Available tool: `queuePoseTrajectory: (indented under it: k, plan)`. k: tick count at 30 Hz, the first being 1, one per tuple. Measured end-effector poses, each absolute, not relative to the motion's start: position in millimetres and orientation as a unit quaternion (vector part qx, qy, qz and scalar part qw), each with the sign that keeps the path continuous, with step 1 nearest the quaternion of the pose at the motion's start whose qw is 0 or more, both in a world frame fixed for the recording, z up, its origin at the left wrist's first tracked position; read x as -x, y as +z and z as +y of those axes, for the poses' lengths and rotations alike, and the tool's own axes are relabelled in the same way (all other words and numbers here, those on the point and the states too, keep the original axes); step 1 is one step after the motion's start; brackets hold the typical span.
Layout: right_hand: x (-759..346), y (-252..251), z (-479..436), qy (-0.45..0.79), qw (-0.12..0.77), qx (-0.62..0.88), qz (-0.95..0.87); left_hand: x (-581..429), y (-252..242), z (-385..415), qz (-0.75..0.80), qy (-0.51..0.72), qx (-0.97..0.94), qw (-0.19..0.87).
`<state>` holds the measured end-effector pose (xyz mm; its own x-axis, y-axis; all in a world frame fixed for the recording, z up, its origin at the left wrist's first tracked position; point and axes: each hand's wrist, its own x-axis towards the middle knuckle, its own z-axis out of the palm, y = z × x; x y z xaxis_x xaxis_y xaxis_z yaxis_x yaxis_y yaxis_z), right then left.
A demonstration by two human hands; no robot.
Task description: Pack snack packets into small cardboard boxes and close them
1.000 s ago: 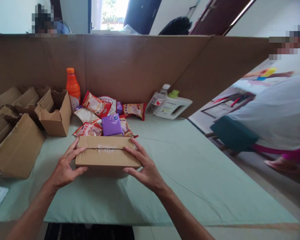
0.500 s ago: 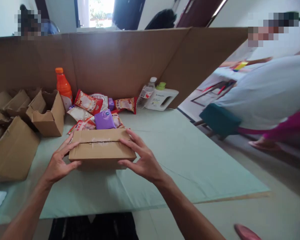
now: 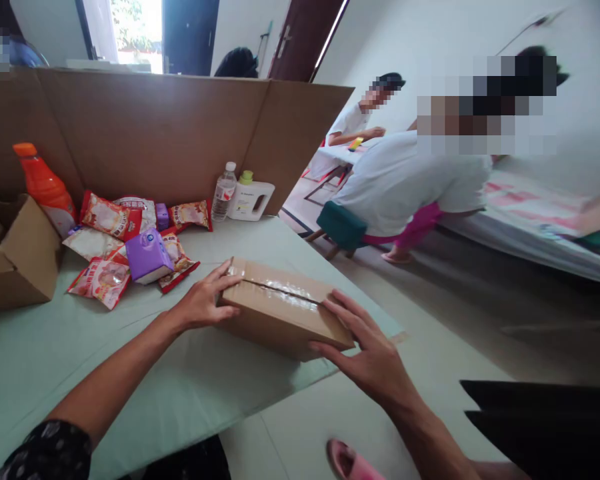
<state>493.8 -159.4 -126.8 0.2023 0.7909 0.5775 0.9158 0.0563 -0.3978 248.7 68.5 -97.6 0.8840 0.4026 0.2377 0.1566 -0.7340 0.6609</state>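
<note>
A closed brown cardboard box, with clear tape along its top seam, is between my two hands at the right part of the table. My left hand grips its left end, thumb on the near side and fingers over the top. At the right end my right hand holds it the same way. Left of the box lies a pile of snack bags with a purple tissue pack on it. I cannot tell whether the box touches the tabletop.
An orange bottle and an open cardboard box stand at the left. A clear water bottle and a white jug stand by the cardboard screen. Past the table edge, a person sits on a teal-topped stool.
Both hands have carried the box to the right, toward the table's right edge, and it is now turned at an angle. The view has swung right too.
</note>
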Motion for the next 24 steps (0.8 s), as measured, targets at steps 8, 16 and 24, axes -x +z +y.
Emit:
queuePoseTrajectory:
  k: [8, 16, 24]
  plan:
    - [-573, -146, -134, -0.151, 0.322, 0.774, -0.524, -405, -75, 143, 0.065, 0.075, -0.960, 0.263]
    - [-638, -146, -46, -0.185, 0.256, 0.835, -0.450, -514, -62, 197, 0.149, 0.058, -0.968, 0.194]
    - [-633, -117, 29, -0.151, 0.141, 0.912, -0.355, -514, -106, 164, 0.309, 0.108, -0.923, 0.202]
